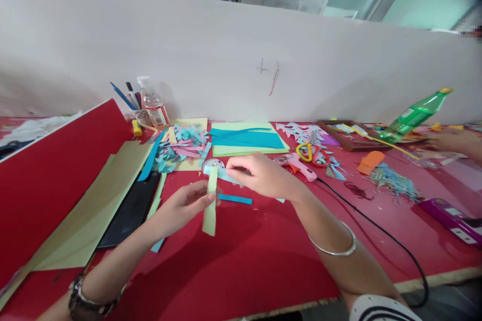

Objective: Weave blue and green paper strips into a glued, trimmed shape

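Observation:
My left hand (186,205) pinches a pale yellow-green paper strip (210,220), which hangs upright between thumb and fingers above the red table. My right hand (258,174) is just to its right, thumb and forefinger closed on a light blue paper strip (228,175) that reaches behind the yellow-green one. Whether the two strips touch, I cannot tell. Below my right hand a short bright blue paper strip (236,199) lies on the table. A small round container (213,162) shows partly behind the strips.
Beyond my hands are a pile of cut paper pieces (184,145) and stacked sheets (248,139). To the right lie a pink glue gun (299,166) with a black cable, yellow-and-red-handled scissors (305,152) and a tilted green bottle (414,118). Another person's hand (450,138) is at far right.

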The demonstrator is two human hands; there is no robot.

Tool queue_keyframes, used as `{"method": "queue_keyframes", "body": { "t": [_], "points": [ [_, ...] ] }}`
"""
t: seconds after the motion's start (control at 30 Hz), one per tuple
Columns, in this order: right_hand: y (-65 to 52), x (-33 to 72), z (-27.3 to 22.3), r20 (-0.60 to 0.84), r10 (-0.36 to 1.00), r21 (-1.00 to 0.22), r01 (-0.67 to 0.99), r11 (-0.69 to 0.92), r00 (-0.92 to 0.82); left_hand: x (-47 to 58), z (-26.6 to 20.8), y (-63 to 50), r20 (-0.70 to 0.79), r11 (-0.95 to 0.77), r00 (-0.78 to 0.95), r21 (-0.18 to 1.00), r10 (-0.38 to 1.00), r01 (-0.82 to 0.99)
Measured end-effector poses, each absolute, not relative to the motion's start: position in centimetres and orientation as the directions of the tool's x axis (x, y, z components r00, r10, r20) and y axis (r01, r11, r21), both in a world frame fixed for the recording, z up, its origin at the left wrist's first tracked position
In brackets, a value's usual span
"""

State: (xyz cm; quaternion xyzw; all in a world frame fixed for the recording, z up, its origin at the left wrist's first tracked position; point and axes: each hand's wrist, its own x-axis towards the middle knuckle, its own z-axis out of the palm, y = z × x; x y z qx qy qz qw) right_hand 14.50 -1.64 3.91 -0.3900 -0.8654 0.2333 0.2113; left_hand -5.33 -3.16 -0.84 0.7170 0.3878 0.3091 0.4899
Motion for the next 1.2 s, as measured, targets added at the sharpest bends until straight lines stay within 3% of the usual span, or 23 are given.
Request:
{"method": "queue_keyframes", "body": {
  "t": [0.23,0.33,0.47,0.6,0.73,0.83,0.93,1.2],
  "points": [
    [-2.1,13.9,3.9,0.18,0.754,-0.484,0.61,0.627,-0.631,-4.1,-0.9,-3.2,-0.033,-0.021,0.442,0.993,0.897,0.117],
    [-2.3,14.0,3.9,0.164,0.768,-0.503,0.617,0.605,-0.619,-3.4,-1.3,-3.2,-0.004,-0.028,0.339,0.996,0.941,0.089],
    [-2.1,14.2,3.7,0.111,0.761,-0.683,0.507,0.525,-0.639,-3.4,-1.4,-2.6,0.102,-0.135,0.223,0.981,0.969,0.138],
    [-1.2,14.0,3.0,0.049,0.733,-0.88,0.317,0.353,-0.678,-4.1,-1.2,-2.1,0.19,-0.243,0.285,0.956,0.94,0.165],
    [-0.9,13.6,2.5,-0.055,0.689,-0.954,0.242,0.177,-0.722,-4.5,-0.4,-2.1,0.178,-0.244,0.323,0.954,0.93,0.177],
    [-0.9,13.5,2.3,-0.075,0.726,-0.944,0.283,0.169,-0.684,-4.6,0.4,-2.2,0.171,-0.239,0.311,0.951,0.935,0.196],
    [-0.7,13.6,2.0,0.004,0.773,-0.915,0.309,0.258,-0.635,-4.7,0.8,-2.1,0.218,-0.282,0.28,0.935,0.935,0.215],
    [0.1,14.8,2.5,0.111,0.78,-0.75,0.463,0.472,-0.616,-5.4,0.7,-1.4,0.296,-0.292,0.028,0.918,0.955,0.268]
  ]
}}
